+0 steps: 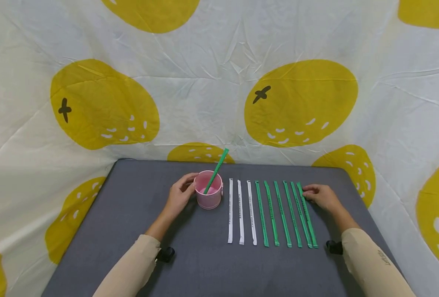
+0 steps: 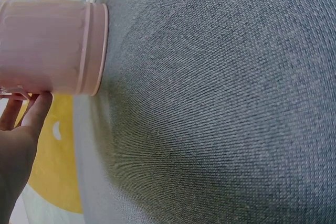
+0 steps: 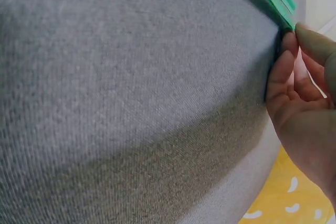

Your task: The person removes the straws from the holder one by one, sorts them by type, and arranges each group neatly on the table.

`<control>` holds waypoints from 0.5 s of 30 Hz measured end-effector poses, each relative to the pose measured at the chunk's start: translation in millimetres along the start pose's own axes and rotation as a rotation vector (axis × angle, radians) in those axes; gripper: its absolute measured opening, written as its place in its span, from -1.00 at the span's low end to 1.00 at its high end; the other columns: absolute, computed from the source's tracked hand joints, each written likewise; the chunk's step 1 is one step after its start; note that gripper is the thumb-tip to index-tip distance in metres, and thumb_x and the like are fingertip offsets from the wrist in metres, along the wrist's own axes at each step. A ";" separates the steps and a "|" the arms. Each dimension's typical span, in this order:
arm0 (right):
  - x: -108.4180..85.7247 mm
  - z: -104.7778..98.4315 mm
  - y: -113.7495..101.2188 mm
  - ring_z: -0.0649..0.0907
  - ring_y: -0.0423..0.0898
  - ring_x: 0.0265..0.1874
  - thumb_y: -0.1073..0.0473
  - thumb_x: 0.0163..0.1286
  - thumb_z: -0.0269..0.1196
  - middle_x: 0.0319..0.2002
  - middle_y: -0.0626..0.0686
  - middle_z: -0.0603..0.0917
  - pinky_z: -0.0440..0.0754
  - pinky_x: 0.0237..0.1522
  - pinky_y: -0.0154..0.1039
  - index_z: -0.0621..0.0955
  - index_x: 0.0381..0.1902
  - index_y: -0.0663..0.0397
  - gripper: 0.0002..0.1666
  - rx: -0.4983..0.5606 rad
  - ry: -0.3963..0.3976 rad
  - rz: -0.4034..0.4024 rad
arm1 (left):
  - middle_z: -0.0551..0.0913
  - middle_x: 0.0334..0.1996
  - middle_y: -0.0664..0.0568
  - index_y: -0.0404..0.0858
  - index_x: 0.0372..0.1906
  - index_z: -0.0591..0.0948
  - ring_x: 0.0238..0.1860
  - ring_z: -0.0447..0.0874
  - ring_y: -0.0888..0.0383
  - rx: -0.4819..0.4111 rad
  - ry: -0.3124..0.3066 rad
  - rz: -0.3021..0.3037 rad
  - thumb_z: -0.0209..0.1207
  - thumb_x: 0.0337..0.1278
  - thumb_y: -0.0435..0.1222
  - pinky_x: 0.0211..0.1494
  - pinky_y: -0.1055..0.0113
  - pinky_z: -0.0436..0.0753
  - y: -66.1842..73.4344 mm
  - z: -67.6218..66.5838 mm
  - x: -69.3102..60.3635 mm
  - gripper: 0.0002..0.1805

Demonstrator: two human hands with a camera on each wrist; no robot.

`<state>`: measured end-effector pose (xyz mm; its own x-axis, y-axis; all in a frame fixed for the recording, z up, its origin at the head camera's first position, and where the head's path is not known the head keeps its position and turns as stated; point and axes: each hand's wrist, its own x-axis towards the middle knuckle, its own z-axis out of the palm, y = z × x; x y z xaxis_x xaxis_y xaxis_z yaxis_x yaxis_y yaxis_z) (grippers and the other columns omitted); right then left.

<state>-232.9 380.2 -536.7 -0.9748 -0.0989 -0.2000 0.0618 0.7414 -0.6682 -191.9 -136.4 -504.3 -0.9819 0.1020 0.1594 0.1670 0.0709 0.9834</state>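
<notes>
A small pink bucket (image 1: 209, 202) stands upright on the grey table, one green wrapped straw (image 1: 216, 170) leaning in it and sticking out above the rim. My left hand (image 1: 178, 196) holds the bucket's left side; in the left wrist view its fingertips touch the pink wall (image 2: 47, 45) beside the handle. At the right end of a row of slim wrapped straws, my right hand (image 1: 323, 196) pinches the far end of the rightmost green straw (image 1: 310, 222) between thumb and fingers. That straw's lower part lies along the table, close beside its neighbour.
Right of the bucket lie three white wrapped straws (image 1: 240, 214), then several green ones (image 1: 271, 214), side by side. The grey table (image 1: 137, 185) ends at a pale cloth backdrop (image 1: 204, 111) with yellow fruit prints. A black wrist camera (image 1: 165, 254) sits at the left sleeve.
</notes>
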 end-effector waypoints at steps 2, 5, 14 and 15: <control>-0.6 0.9 -2.5 0.69 -0.18 -0.32 0.16 0.51 0.30 -0.10 0.28 0.80 0.64 -0.34 -0.32 0.62 0.18 0.43 -0.54 -0.013 0.001 0.007 | 0.62 0.17 -0.43 -0.41 0.30 0.57 0.19 0.62 -0.38 0.000 0.007 0.007 0.17 0.44 -0.44 -0.02 0.50 0.69 -9.3 -0.5 1.9 -0.61; -1.7 1.4 -6.8 0.70 -0.14 -0.33 0.08 0.49 0.32 -0.13 0.23 0.81 0.65 -0.27 -0.24 0.65 0.15 0.37 -0.53 -0.048 0.017 0.037 | 0.65 0.15 -0.36 -0.32 0.29 0.60 0.17 0.65 -0.33 0.010 0.016 0.020 0.18 0.45 -0.42 -0.03 0.47 0.70 -22.5 -1.2 4.5 -0.63; -1.7 7.0 -10.6 0.69 0.11 -0.19 0.04 0.41 0.39 -0.18 0.22 0.78 0.59 0.00 0.17 0.62 0.11 0.39 -0.47 -0.116 0.031 0.034 | 0.63 0.17 -0.40 -0.34 0.30 0.58 0.18 0.63 -0.37 -0.008 0.015 0.016 0.17 0.45 -0.44 -0.02 0.50 0.69 -26.4 -2.4 6.0 -0.61; -1.5 7.3 -10.3 0.69 0.10 -0.20 0.05 0.41 0.39 -0.19 0.21 0.78 0.59 -0.02 0.16 0.62 0.11 0.38 -0.48 -0.120 0.032 0.037 | 0.62 0.18 -0.41 -0.35 0.31 0.58 0.19 0.62 -0.38 -0.013 0.013 0.013 0.17 0.45 -0.44 -0.02 0.51 0.69 -26.2 -2.1 5.9 -0.61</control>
<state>-230.5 367.9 -534.8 -0.9788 -0.0501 -0.1985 0.0737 0.8185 -0.5697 -202.2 -139.7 -528.9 -0.9808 0.0895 0.1733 0.1787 0.0570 0.9822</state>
